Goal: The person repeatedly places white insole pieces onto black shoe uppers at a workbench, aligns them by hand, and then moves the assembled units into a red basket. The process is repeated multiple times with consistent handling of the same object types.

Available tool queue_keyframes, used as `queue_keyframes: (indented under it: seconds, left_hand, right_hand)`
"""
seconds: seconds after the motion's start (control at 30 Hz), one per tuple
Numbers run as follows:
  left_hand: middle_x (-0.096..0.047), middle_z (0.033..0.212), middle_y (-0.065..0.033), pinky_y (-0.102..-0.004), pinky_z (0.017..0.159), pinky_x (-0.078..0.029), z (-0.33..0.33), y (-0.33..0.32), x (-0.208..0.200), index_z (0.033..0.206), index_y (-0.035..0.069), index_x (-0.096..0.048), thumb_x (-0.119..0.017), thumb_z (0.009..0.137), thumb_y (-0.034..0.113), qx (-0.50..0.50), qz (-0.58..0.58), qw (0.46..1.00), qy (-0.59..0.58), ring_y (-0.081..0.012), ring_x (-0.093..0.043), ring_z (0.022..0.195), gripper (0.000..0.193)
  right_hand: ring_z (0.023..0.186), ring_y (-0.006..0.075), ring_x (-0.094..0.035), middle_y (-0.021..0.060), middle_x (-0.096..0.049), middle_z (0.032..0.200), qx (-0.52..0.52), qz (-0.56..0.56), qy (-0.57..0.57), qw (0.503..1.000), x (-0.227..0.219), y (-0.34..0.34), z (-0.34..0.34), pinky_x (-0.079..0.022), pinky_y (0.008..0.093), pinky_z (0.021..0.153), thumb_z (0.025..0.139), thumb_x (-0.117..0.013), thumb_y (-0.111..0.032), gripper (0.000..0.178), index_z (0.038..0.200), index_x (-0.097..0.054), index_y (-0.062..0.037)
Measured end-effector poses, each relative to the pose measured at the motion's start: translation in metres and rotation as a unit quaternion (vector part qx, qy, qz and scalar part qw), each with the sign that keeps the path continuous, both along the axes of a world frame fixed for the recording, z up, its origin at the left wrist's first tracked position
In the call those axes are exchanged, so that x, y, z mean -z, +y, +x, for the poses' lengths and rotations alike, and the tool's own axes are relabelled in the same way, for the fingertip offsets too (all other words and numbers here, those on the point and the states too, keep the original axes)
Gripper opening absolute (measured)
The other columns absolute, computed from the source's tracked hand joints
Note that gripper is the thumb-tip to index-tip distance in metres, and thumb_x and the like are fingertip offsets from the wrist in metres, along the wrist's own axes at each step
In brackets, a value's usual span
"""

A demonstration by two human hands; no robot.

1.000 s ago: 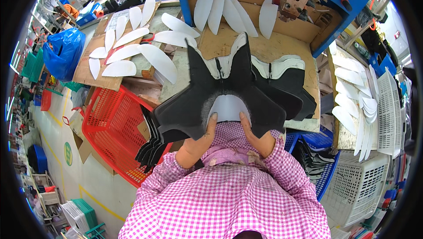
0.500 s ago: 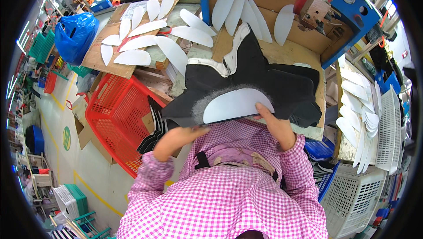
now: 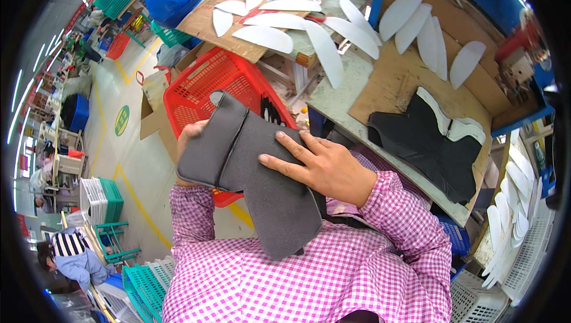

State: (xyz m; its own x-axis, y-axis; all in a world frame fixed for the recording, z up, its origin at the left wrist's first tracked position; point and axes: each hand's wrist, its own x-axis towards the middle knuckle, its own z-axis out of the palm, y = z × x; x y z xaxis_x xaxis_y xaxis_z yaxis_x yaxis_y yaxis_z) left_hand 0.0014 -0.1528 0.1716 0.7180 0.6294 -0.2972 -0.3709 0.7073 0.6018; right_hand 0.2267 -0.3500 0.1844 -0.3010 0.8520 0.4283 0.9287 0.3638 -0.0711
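A dark grey, soft-looking cut piece of material (image 3: 262,162) with a raised seam is held in front of my body, above the red basket's near end. My left hand (image 3: 191,135) grips its left edge, with most of the fingers hidden behind it. My right hand (image 3: 324,165) lies over its right part, fingers stretched out and apart on the surface; its thumb is hidden. A small pale tip (image 3: 215,96) shows at the held piece's top end. On the workbench at right lie black cut pieces (image 3: 425,144) with white edging.
White half-moon pieces (image 3: 321,55) lie on cardboard and the bench, and several lean against the blue-framed machine's back board (image 3: 470,25). The red basket (image 3: 205,85) stands left of the bench. More white pieces (image 3: 505,204) lie at far right. A person (image 3: 77,257) is at lower left.
The view has turned left. My hands have moved left off the bench, now with a dark grey piece between them. The white half-moon piece that lay under my right hand no longer shows there.
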Motion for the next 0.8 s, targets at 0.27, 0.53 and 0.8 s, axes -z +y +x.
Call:
queue_keyframes:
  seconds: [0.27, 0.53, 0.8]
  left_hand:
    - [-0.068, 0.090, -0.0152, -0.0335, 0.075, -0.054, -0.072, 0.122, 0.030, 0.092, -0.007, -0.064, -0.043, 0.066, 0.002, -0.014, 0.329, 0.902, 0.279, -0.0221, -0.067, 0.083, 0.035]
    - [-0.068, 0.086, -0.0233, -0.0468, 0.072, -0.054, 0.000, 0.163, 0.168, 0.080, 0.001, -0.069, -0.051, 0.079, 0.011, 0.134, 0.628, 0.325, 0.694, -0.0373, -0.067, 0.085, 0.021]
    - [-0.065, 0.100, -0.0254, -0.0452, 0.083, -0.050, 0.030, 0.114, 0.267, 0.101, -0.001, -0.066, -0.056, 0.074, 0.012, 0.419, 0.589, 0.489, 0.487, -0.0385, -0.064, 0.095, 0.032]
  right_hand:
    - [0.134, 0.0358, -0.036, 0.0228, -0.023, 0.152, 0.038, -0.179, 0.176, 0.967, 0.022, -0.005, 0.006, -0.033, 0.0426, 0.109, 0.064, -0.082, -0.020, 0.098, 0.146, -0.030, -0.0091]
    - [0.114, 0.0370, -0.052, 0.0229, -0.040, 0.142, 0.155, -0.220, 0.216, 0.939, 0.041, -0.052, 0.023, -0.043, 0.0400, 0.097, 0.074, -0.074, -0.014, 0.077, 0.141, -0.038, -0.0072]
    - [0.121, 0.0350, -0.049, 0.0221, -0.043, 0.140, 0.201, -0.209, 0.168, 0.942, 0.046, -0.089, 0.050, -0.040, 0.0409, 0.100, 0.076, -0.072, -0.012, 0.070, 0.138, -0.042, -0.0049]
